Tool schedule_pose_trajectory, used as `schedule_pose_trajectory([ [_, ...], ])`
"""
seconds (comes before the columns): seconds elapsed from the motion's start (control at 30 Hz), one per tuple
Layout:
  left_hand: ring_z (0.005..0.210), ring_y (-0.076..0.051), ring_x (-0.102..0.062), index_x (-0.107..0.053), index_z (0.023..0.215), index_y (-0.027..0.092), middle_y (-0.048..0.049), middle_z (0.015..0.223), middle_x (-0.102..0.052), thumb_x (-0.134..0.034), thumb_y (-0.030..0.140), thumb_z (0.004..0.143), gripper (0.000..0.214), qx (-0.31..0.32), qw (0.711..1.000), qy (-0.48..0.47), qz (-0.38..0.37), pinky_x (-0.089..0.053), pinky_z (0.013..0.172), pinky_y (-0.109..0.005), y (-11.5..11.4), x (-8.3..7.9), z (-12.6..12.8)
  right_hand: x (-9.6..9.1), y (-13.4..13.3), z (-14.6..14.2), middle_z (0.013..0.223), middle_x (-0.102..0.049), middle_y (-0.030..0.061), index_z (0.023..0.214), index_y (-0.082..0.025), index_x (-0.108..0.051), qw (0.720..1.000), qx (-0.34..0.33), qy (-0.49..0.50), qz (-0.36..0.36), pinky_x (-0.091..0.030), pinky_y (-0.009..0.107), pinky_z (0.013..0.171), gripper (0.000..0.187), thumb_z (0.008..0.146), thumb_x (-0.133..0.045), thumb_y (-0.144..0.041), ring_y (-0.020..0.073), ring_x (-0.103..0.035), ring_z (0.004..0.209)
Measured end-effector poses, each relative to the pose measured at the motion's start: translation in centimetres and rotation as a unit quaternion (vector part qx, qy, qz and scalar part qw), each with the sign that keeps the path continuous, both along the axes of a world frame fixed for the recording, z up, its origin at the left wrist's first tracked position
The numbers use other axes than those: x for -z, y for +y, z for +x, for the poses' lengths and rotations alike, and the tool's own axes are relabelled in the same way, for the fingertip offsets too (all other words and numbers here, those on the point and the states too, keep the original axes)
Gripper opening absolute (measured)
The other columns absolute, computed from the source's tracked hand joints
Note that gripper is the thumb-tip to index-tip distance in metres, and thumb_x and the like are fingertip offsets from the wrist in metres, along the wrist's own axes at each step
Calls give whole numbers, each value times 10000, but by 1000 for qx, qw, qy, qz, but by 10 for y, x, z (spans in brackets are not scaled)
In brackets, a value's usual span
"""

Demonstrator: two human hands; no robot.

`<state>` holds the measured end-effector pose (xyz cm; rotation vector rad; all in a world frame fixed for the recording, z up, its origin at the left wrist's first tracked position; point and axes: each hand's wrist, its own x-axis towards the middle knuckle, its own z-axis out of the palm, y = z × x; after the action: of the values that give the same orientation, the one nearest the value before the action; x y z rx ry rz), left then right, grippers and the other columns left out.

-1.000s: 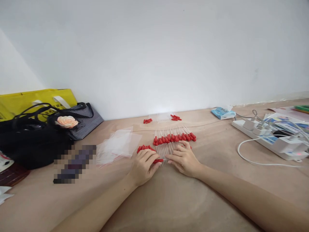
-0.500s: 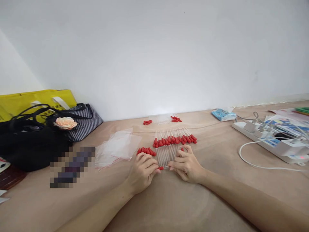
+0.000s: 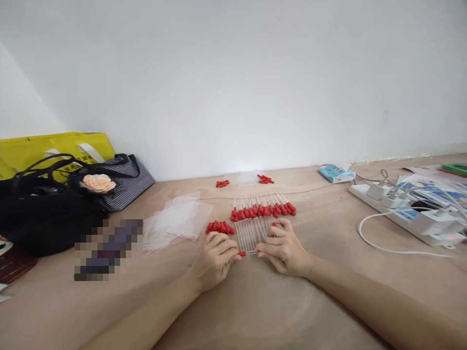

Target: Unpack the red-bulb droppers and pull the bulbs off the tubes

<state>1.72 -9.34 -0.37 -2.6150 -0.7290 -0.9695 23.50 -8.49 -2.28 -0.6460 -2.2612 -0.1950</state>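
Left hand [image 3: 215,260] pinching a red cap [image 3: 242,253], right hand [image 3: 284,250] pinching a clear tube [image 3: 250,252], ends meeting just in front of the tube row [image 3: 251,231] on the worktop [image 3: 255,311]. Keeping them lined up straight looks like the fiddly bit.

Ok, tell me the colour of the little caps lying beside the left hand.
Red caps, seen best in the head view, just beyond the left hand.

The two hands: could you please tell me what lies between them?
Head view: a row of thin clear tubes lies between left hand and right hand, one small red cap at the left fingertips.
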Motion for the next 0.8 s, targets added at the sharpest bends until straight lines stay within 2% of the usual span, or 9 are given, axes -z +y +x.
schedule_pose_trajectory([
  [0.1, 661, -121, -513, -548, 755, 166, -16, 745, -616, -442, 163, 832, 131, 0, 1000, -8, -15, -402, 621, -266, 0, 2, -8, 0, 2, 10, 523, -547, -28, 772, -214, -616, 1000, 16, 6, -4, -224, 377, 839, 180, 820, -449, -258, 116, -417, 627],
  [0.2, 725, -109, -549, -551, 830, 166, -30, 795, -592, -425, 136, 836, 130, -37, 996, -76, -42, -441, 660, -222, 1, 0, -17, -1, 9, 22, 537, -554, -19, 791, -214, -637, 995, 84, 47, -33, -240, 358, 816, 201, 826, -445, -262, 119, -439, 629],
  [0.33, 835, -134, -546, -578, 922, 165, -57, 888, -536, -428, 190, 833, 176, -144, 974, -168, -55, -461, 750, -249, 9, -7, -26, -2, 19, 23, 572, -578, -17, 935, -230, -634, 980, 144, 103, -87, -268, 321, 754, 226, 839, -435, -281, 110, -463, 597],
  [0.4, 839, -151, -542, -587, 956, 153, -70, 900, -503, -420, 228, 826, 225, -215, 953, -204, -70, -474, 736, -276, 17, -10, -31, -2, 22, 17, 607, -596, -14, 954, -232, -626, 975, 161, 113, -105, -274, 309, 735, 237, 842, -420, -260, 109, -482, 603],
  [0.47, 802, -151, -550, -582, 991, 146, -68, 890, -489, -415, 254, 813, 267, -259, 933, -227, -107, -489, 696, -285, 26, -11, -36, -2, 23, 11, 639, -614, -9, 928, -223, -631, 971, 178, 119, -109, -274, 301, 723, 233, 836, -417, -237, 108, -496, 610],
  [0.6, 705, -127, -557, -544, 1030, 155, -36, 825, -523, -457, 287, 777, 298, -259, 915, -251, -178, -492, 663, -279, 38, -8, -40, 1, 25, 1, 637, -634, 2, 859, -214, -649, 973, 185, 110, -78, -262, 300, 715, 212, 814, -442, -218, 109, -495, 601],
  [0.8, 764, -163, -547, -561, 866, 182, -23, 803, -606, -530, 334, 742, 198, -255, 929, -197, -183, -453, 720, -320, 42, -2, -33, 7, 27, -10, 589, -607, 3, 831, -205, -651, 982, 184, 45, -14, -230, 306, 709, 207, 798, -449, -175, 123, -465, 629],
])
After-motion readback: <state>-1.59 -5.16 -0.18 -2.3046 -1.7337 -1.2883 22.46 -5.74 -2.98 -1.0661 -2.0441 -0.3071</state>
